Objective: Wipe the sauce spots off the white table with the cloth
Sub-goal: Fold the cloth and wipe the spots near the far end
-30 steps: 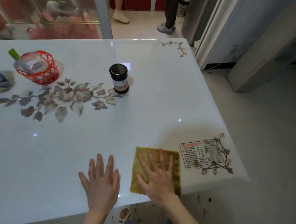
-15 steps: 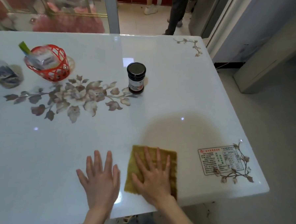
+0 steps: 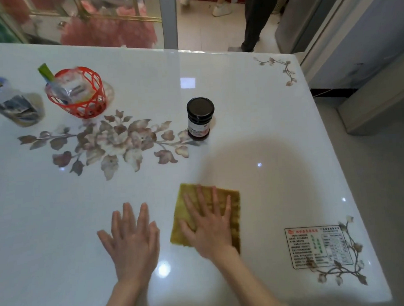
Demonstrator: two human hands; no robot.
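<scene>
A yellow-green cloth (image 3: 234,201) lies flat on the glossy white table (image 3: 277,130), near its front edge. My right hand (image 3: 209,225) presses down on the cloth with palm flat and fingers spread. Just left of the cloth, my left hand (image 3: 133,238) rests flat on the bare table, fingers apart, holding nothing. No sauce spot shows on the surface around the cloth.
A dark sauce jar (image 3: 200,117) with a black lid stands beyond the cloth. A red mesh basket (image 3: 81,93) and a plastic container (image 3: 11,102) sit at the far left. A printed sticker (image 3: 318,246) marks the front right corner. A person's legs (image 3: 254,16) stand past the table.
My right hand has slid the cloth left, away from the sticker, and a little farther from the front edge. My left hand moved along beside it.
</scene>
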